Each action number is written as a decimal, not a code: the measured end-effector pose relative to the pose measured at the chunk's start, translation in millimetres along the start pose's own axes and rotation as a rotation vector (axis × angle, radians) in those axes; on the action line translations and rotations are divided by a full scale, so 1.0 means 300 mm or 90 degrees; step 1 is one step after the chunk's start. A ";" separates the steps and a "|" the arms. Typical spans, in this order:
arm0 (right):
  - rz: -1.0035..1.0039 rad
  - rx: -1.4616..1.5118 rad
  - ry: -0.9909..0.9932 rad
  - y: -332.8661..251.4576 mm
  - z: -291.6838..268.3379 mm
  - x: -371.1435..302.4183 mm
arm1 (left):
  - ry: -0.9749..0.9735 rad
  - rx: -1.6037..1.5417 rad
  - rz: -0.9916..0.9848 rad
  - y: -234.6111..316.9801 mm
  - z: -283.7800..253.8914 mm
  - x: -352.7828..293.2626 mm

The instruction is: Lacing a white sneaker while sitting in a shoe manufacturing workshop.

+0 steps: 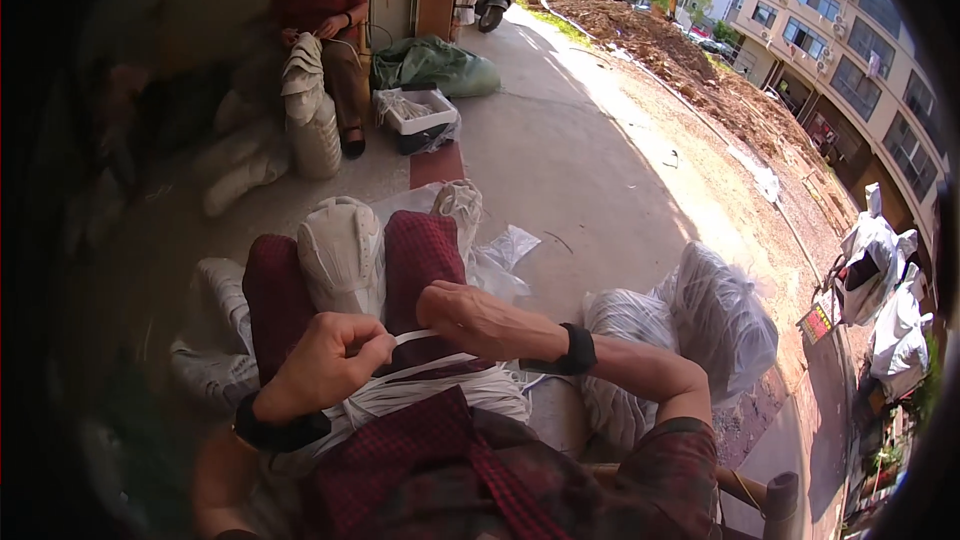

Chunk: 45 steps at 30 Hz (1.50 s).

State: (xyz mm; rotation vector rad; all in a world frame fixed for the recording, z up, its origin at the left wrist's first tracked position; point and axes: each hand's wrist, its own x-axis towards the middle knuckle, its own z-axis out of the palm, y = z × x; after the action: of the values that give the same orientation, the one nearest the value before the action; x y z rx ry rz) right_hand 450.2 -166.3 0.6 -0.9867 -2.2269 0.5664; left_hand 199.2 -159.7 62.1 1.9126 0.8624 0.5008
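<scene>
Above my lap, my left hand (333, 364) pinches one part of a white shoelace (414, 337) between thumb and fingers. The lace runs across to my right hand (478, 320), whose fingers curl closed around it and are partly hidden by the back of the hand. A thick bundle of white laces (440, 398) lies over my thighs under both hands. Just beyond, between my knees, stands a white shoe upper (342, 252) with eyelet holes along its side. Neither hand touches it.
More shoe uppers lie left of my leg (215, 368). Plastic-wrapped white bundles (715, 320) stand at my right. Ahead sits another person (322, 15) holding stacked uppers (310, 120), beside a white bin (417, 112) and a green sack (437, 67). A chair arm (780, 500) is at lower right.
</scene>
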 end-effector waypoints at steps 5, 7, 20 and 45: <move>0.169 0.441 -0.027 -0.206 -0.008 0.110 | 0.058 0.072 0.097 -0.008 0.003 0.008; 0.041 0.313 0.036 -0.146 0.049 0.108 | 0.088 0.129 0.035 0.020 -0.017 -0.011; 0.118 0.244 0.017 -0.114 0.023 0.170 | 0.113 0.075 0.025 -0.026 -0.053 -0.027; 0.107 0.029 0.128 0.069 0.115 0.321 | 0.268 0.032 -0.032 -0.365 -0.121 0.148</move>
State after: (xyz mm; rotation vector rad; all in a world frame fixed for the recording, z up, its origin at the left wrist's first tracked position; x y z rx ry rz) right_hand 386.4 -83.6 -0.6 -1.1611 -1.9589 0.5619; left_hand 166.2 -71.6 -18.2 1.8538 1.1974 0.8781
